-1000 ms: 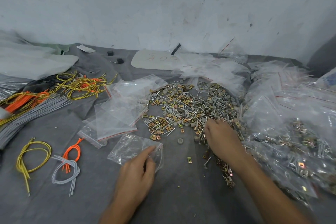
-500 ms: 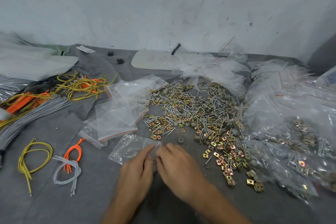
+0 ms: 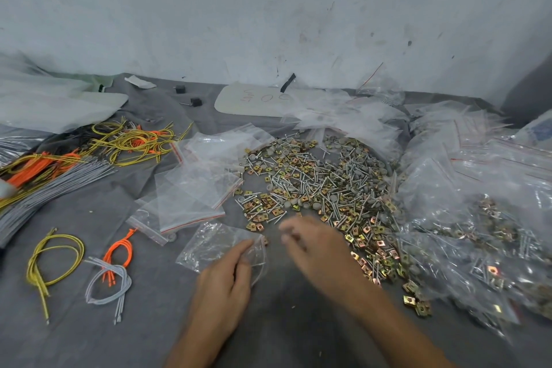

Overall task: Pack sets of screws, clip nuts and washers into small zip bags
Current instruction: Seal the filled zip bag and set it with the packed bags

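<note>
The pile of loose hardware is lying mid-table, reaching toward the right edge; it is probably heavy as a mass but shifting freely. The bag is sitting near the front edge, just left of the pile. Its film looks thin, limp and slippery, so you are best taking it by the mouth. Your left hand is pinching that lip. Your right hand is hovering beside the bag, too blurred to tell whether it is carrying anything. The screws are offering thin shanks to pinch, the clip nuts are looking sharp-edged, and the washers are likely rolling if nudged.
</note>
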Available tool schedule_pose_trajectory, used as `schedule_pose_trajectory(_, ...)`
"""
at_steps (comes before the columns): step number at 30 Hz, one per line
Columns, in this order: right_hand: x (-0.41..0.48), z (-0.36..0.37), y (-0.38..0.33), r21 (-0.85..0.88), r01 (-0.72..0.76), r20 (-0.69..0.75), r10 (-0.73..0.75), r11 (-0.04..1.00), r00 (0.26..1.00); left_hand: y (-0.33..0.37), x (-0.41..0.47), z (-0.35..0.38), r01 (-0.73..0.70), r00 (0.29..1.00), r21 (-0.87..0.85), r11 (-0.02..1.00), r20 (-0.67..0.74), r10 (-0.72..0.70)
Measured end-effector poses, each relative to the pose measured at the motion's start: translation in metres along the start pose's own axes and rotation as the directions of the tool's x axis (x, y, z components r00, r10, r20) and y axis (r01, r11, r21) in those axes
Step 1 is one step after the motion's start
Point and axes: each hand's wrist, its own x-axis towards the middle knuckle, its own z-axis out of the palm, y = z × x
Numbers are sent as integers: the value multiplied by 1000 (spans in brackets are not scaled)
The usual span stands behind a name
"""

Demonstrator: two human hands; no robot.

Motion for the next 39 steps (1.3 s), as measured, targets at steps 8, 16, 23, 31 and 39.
schedule_pose_trajectory(8,33,-39,88,-463,-401,-198,348,791,916,0,-2,0,-17,1000,19,1000,22,17)
schedule_pose_trajectory(16,46,-35,84,-487,-381,-30,421,786,906,4,-2,-2,-3,999,50,999,47,0)
schedule_pose_trajectory(23,55,-31,78,-372,-477,-3,513,796,858,5,-1,-2,-18,999,64,998,51,15)
schedule_pose_trajectory(31,54,-30,77,-316,-466,10,494,827,870,1,-1,-2,-44,998,74,996,54,40)
schedule_pose_trajectory(39,32,-43,62,-116,-361,15,365,925,931,3,-1,-2,-42,998,73,996,48,39)
